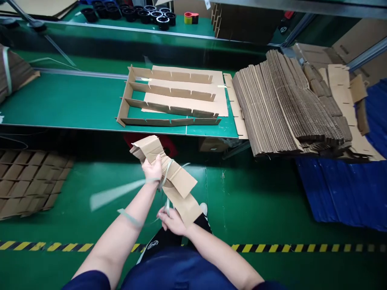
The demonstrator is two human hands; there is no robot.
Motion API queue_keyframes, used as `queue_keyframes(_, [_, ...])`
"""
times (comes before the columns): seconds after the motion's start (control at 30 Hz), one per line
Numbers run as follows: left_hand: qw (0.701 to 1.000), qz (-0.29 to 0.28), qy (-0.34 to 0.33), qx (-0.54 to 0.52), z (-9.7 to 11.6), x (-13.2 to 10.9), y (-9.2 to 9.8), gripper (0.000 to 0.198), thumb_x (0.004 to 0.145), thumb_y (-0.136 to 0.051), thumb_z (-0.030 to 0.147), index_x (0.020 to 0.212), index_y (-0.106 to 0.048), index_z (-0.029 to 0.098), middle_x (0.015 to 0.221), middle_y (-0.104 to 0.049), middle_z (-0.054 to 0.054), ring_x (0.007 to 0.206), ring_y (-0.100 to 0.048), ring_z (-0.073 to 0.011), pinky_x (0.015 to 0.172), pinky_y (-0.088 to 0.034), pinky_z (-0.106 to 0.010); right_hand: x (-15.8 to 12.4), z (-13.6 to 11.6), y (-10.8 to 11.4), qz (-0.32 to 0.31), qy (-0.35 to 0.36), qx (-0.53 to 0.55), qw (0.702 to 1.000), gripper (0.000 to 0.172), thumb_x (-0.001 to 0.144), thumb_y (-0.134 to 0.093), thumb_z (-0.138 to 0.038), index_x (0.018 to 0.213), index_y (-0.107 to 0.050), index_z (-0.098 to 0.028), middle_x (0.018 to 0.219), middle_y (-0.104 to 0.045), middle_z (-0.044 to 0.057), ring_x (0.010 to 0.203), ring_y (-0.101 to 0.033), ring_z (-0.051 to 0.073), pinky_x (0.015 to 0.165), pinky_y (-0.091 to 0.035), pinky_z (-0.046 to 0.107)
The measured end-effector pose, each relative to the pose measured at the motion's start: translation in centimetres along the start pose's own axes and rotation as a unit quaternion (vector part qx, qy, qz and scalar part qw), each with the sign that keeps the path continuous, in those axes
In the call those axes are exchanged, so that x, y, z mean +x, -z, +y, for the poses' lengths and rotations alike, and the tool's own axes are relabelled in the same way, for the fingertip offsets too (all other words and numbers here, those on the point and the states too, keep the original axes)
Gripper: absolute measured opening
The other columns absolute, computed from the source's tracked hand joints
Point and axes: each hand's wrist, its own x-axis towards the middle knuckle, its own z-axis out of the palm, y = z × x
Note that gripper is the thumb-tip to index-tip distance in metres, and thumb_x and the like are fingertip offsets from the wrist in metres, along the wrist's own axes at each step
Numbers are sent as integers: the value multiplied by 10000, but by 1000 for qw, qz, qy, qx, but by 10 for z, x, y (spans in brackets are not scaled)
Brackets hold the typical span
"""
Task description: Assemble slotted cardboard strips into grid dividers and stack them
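Observation:
My left hand [152,167] is closed on the upper end of a folded cardboard strip [178,183] that hangs below the table edge. A pale green plastic strap [121,192] loops around the strip and trails blurred to the left past my forearm. My right hand [171,220] is closed near the strip's lower end, pinching the strap beside the cardboard. On the green table above lies a partly built cardboard divider grid [169,98] with several slotted long strips standing in an end piece.
A large stack of corrugated slotted strips [284,100] lies at the table's right end over blue sheeting [347,189]. Finished grids [30,181] lie on the floor at left. Black cylinders [133,12] line the far bench. A yellow-black floor stripe [302,247] runs near my legs.

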Motion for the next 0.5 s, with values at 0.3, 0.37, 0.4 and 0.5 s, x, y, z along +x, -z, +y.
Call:
queue_keyframes(0.3, [969, -143, -78, 187, -39, -33, 35, 111, 727, -632, 272, 781, -643, 175, 789, -658, -102, 837, -644, -244, 831, -487, -351, -49, -74, 125, 59, 51, -175, 981, 319, 897, -462, -410, 767, -642, -181, 646, -597, -4, 597, -507, 116, 586, -364, 237])
queue_keyframes(0.37, [963, -225, -62, 138, -25, -50, 35, 132, 719, -653, 270, 815, -665, 181, 821, -671, -97, 852, -645, -242, 845, -489, -354, -32, -79, 162, 53, 81, -209, 973, 271, 850, -543, -403, 765, -673, -180, 676, -629, 5, 634, -535, 125, 627, -374, 248])
queue_keyframes(0.4, [957, -266, -45, 105, -15, -57, 35, 163, 723, -659, 277, 854, -677, 181, 861, -681, -99, 876, -646, -245, 860, -489, -364, -20, -74, 178, 64, 81, -203, 974, 258, 816, -582, -407, 755, -684, -178, 700, -647, 14, 660, -550, 135, 646, -384, 255])
queue_keyframes(0.5, [936, -343, 78, -11, 18, -69, 29, 257, 726, -688, 331, 916, -692, 158, 940, -700, -112, 887, -660, -257, 852, -509, -402, 20, -40, 202, 127, 35, -92, 987, 291, 688, -677, -446, 738, -693, -160, 729, -667, 34, 690, -566, 161, 653, -412, 273])
